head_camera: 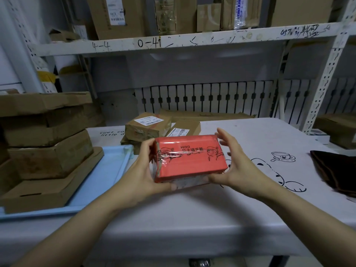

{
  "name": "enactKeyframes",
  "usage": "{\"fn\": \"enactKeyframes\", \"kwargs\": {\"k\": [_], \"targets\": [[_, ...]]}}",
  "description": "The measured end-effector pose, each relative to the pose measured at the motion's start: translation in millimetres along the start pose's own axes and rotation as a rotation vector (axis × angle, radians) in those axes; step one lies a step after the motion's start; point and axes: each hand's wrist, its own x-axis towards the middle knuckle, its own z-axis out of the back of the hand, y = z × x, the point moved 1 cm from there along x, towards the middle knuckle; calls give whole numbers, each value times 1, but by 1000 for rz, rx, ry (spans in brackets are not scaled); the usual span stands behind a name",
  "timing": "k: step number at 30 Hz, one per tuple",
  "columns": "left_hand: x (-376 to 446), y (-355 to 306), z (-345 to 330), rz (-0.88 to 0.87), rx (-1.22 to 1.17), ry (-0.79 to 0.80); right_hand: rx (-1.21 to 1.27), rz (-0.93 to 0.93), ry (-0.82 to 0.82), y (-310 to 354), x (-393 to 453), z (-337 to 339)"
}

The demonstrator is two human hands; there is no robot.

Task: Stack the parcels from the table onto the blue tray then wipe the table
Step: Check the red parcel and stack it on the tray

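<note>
Both hands point(143, 175) grip red parcel point(187, 157), seemingly above table point(192, 212).

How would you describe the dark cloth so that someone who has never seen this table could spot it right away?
Start at the white table with black cartoon doodles on its cover and follow it to its far right edge. The dark brown folded cloth lies flat there, just right of the teacup doodle. It is the only soft, dark thing there; the neighbouring cardboard parcels are stiff, tan boxes.

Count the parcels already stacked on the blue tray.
3 on the blue tray: flat bottom box, middle box, top box. The stack runs past the left edge, so more may be hidden.
</note>
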Motion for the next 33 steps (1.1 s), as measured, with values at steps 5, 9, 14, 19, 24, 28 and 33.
{"fn": "enactKeyframes", "kwargs": {"k": [5, 9, 14, 19, 24, 28, 33], "targets": [[-1, 2, 2, 36, -47, 20, 208, -32, 103, -2, -4, 2], [-1, 3, 0, 45, -75, 30, 252, -53, 85, -2, -3, 4], [-1, 5, -1, 61, -102, 32, 261, -42, 69, -1, -2, 4], [0, 9, -1, 58, -112, -5, 244, -47, 45, -3, -1, 2], [2, 4, 1, 31, 61, -99, 150, 6, -13, -4, 2, 0], [5, -6, -7, -101, 271, -59, 6, 114, -76, 7, 2, -5], [14, -4, -13, -133, 296, -86, -119, 245, -64, 25, 0, -9]]}}
